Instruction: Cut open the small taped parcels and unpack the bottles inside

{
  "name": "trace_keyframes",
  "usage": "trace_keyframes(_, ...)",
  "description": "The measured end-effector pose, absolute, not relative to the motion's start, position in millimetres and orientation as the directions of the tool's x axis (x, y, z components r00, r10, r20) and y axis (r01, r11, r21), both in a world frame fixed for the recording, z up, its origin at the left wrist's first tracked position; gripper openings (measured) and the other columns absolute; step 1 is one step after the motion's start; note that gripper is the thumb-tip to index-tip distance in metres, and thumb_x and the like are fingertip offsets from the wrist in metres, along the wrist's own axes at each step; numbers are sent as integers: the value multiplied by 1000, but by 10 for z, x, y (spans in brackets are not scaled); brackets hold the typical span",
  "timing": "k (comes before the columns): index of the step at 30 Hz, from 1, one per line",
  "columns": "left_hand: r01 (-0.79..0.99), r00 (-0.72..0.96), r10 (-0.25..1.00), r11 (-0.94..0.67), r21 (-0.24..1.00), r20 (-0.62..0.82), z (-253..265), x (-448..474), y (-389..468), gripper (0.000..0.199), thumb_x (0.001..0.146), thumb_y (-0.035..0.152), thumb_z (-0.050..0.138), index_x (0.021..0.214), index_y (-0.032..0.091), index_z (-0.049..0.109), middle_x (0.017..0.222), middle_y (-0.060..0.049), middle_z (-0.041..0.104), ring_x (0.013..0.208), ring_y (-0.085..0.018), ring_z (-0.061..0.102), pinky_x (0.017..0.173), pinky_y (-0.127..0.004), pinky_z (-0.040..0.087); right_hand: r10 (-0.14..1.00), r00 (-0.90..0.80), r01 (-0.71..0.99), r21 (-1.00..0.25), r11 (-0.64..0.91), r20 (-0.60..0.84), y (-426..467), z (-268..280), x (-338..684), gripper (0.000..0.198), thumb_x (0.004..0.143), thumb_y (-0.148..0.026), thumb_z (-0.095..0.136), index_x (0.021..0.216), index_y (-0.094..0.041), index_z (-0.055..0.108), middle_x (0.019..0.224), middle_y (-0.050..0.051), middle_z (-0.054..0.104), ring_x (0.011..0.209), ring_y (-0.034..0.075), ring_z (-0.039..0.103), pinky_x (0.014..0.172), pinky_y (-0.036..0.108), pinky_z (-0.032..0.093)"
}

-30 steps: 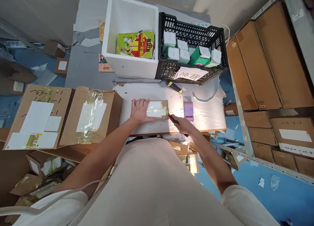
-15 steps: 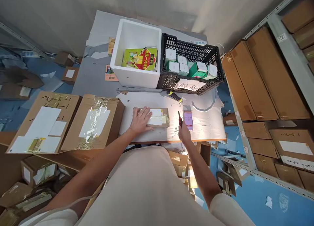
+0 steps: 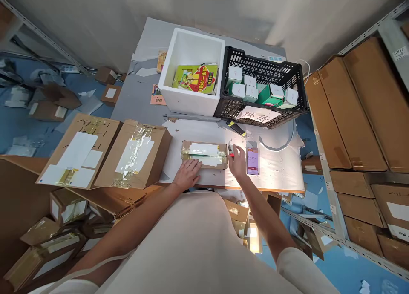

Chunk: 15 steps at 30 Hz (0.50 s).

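A small taped cardboard box (image 3: 187,148) lies on the table in front of me. White labels cover its top, with a narrow dark green line running lengthwise between them. Against its near left edge rests my left hand (image 3: 188,174), fingers stretched out and holding nothing. My right hand (image 3: 237,162) is closed around a red-handled utility knife (image 3: 231,151) at the box's right end. The blade's exact contact with the box is too small to tell. Just right of that hand, a phone (image 3: 252,161) with a lit pinkish screen lies flat.
Behind are a white foam bin (image 3: 188,104) with books and a black crate (image 3: 228,108) of small green-and-white boxes. A yellow-and-black cutter (image 3: 236,128) lies before the crate. Two large cartons (image 3: 136,153) (image 3: 79,149) stand left; shelved cartons (image 3: 351,115) rise at right.
My left hand has slid from the box's top to its near edge. My right hand has brought the knife left to the box's right end. A dark line now shows along the top.
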<state>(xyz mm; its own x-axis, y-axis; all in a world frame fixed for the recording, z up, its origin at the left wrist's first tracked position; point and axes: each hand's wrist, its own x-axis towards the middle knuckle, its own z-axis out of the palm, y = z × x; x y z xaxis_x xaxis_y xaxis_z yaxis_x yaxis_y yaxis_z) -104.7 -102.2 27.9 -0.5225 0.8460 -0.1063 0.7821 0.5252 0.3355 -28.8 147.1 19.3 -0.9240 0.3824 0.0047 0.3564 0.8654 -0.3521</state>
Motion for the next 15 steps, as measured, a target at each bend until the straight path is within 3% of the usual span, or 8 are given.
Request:
trace_keyframes(2, 777, -522, 844, 529, 341, -120, 266, -1069, -1010, 53, 86, 38, 44, 135, 17, 46, 131, -15, 53, 122, -31, 47, 105, -47, 33, 147, -989, 135, -323, 937, 12, 1388, 383, -512, 62, 90, -39, 46, 145, -15, 31, 142, 20, 37, 132, 32, 33, 105, 49, 33)
trace_keyframes(4, 783, -519, 847, 525, 334, -115, 248, -1077, -1021, 53, 88, 37, 42, 137, 17, 44, 132, -15, 52, 122, -31, 46, 105, -47, 33, -52, -995, -29, -249, 968, -84, 1298, 529, -730, 62, 87, -34, 53, 144, -17, 34, 145, 19, 36, 134, 33, 30, 108, 51, 26)
trace_keyframes(7, 805, -497, 863, 497, 324, -90, 206, -1051, -1077, 55, 89, 31, 40, 141, 16, 38, 139, -15, 47, 131, -30, 39, 109, -47, 29, -130, -967, -72, -254, 965, -219, 1301, 659, -976, 46, 93, -24, 43, 139, -22, 41, 133, 14, 53, 122, 27, 48, 102, 44, 34)
trace_keyframes(9, 806, -500, 862, 497, 321, -78, 172, -1006, -1116, 56, 88, 28, 40, 142, 16, 36, 144, -16, 42, 134, -30, 35, 110, -48, 28, -70, -971, 14, -346, 938, -228, 1418, 688, -1095, 39, 95, -29, 40, 133, -23, 46, 121, 10, 62, 107, 23, 58, 92, 37, 42)
trace_keyframes(12, 788, -535, 843, 523, 325, -59, 150, -944, -1134, 59, 86, 25, 43, 144, 16, 35, 148, -18, 35, 137, -32, 32, 110, -51, 28, 201, -953, 286, -441, 851, -228, 1614, 644, -1250, 46, 91, -47, 46, 127, -18, 49, 112, 11, 65, 99, 23, 61, 83, 33, 46)
trace_keyframes(15, 757, -571, 819, 548, 357, -48, 224, -1001, -1109, 64, 83, 29, 49, 144, 17, 34, 149, -19, 32, 137, -33, 31, 108, -53, 31, 428, -862, 506, -427, 749, -271, 1625, 561, -1326, 57, 93, -50, 38, 133, -10, 41, 115, 18, 60, 102, 25, 59, 82, 35, 47)
